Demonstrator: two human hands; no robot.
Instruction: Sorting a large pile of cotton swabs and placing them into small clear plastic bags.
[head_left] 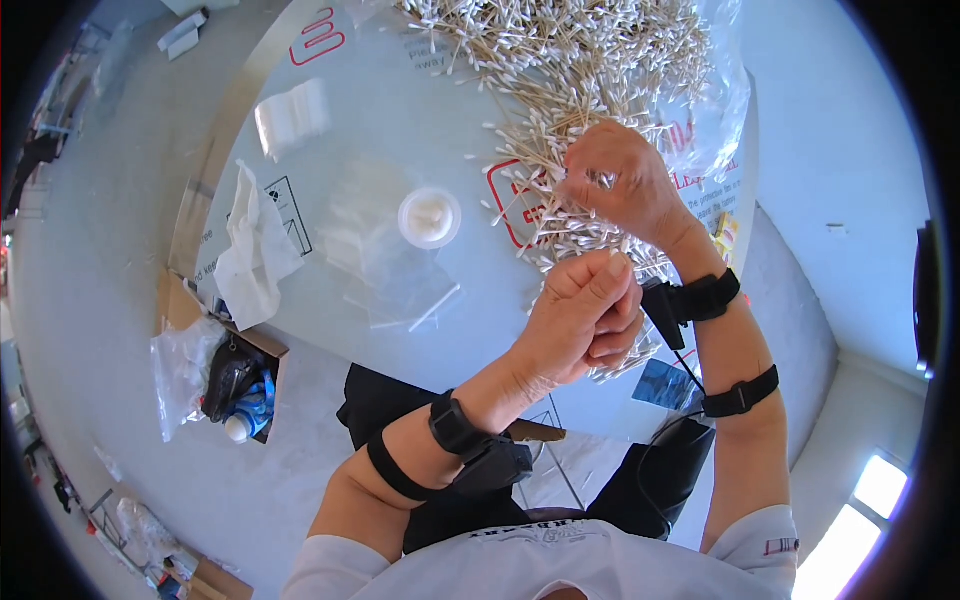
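Note:
A big heap of cotton swabs (560,65) with white tips and pale sticks spreads over the far right of the table and runs down toward me. My right hand (625,185) is over the heap, its fingers curled in; white shows in the gap between them, but what they grip is hidden. Just nearer to me, my left hand (585,315) is closed in a fist, thumb on top. White tips show at the top of this fist, as of cotton swabs held in it. More swabs lie behind and beneath both hands.
A round clear tub (430,218) with white contents stands mid-table. Clear plastic bags (415,300) lie near it, a white packet (292,118) farther off. Crumpled tissue (250,250) sits at the left edge, above an open carton (275,350) holding a blue-and-white bottle. A large plastic bag (725,110) borders the heap.

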